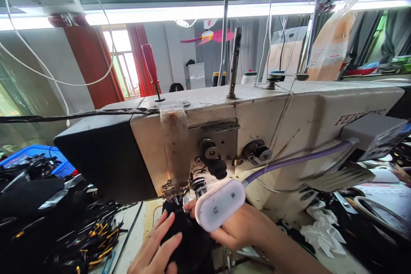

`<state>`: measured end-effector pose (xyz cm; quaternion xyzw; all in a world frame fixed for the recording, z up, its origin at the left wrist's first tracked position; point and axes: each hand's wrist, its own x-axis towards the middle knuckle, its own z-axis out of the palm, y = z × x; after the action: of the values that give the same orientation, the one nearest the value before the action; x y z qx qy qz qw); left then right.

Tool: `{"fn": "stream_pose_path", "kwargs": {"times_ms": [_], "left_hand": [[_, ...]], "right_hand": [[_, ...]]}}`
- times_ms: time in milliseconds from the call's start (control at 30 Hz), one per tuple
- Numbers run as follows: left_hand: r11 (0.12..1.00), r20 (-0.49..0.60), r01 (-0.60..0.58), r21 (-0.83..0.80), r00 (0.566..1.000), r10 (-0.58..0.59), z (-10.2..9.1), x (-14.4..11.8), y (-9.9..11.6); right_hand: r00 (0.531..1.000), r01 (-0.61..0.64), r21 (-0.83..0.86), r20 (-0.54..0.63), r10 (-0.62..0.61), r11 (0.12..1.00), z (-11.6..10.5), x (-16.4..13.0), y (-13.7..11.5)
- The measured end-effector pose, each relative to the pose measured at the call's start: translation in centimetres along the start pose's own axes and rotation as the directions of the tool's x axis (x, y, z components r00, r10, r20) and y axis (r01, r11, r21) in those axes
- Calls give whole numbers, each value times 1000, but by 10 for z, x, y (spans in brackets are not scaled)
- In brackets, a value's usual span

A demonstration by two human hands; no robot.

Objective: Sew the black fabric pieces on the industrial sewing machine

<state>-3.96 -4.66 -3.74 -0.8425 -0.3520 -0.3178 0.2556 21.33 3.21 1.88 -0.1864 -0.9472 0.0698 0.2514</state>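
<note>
Both hands are pressing the black fabric (189,239) flat under the sewing machine (244,137) needle, near the table's front edge: the left hand (157,248) is lying open on it, the right hand (234,227) is pinching it beside the needle. Fingertips are sitting close enough to risk getting stitched, and the lamp (220,205) and strap pile (80,235) are leaving little room.

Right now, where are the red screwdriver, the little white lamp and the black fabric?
red screwdriver (149,65), head view, on its handle.
white lamp (218,204), head view, middle of its face.
black fabric (192,244), head view, between the hands.
</note>
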Motion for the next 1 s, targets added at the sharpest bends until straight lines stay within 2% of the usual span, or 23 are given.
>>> {"fn": "stream_pose_path", "kwargs": {"times_ms": [167, 533, 767, 1000], "left_hand": [[999, 13, -14, -53, 1000, 14, -2, 0, -3], [983, 27, 46, -178, 999, -42, 0, -6, -3], [952, -9, 108, -286, 993, -115, 5, -12, -3], [970, -6, 72, -234, 997, -76, 2, -11, -4]], "right_hand": [[1000, 2, -48, 15, -1, 999, 4, -1, 2], [1000, 0, -50, 24, 2, 999, 4, -2, -1], [999, -6, -75, 33, 9, 997, 6, -2, -5], [999, -15, -84, 43, 19, 996, 7, -2, -5]]}}
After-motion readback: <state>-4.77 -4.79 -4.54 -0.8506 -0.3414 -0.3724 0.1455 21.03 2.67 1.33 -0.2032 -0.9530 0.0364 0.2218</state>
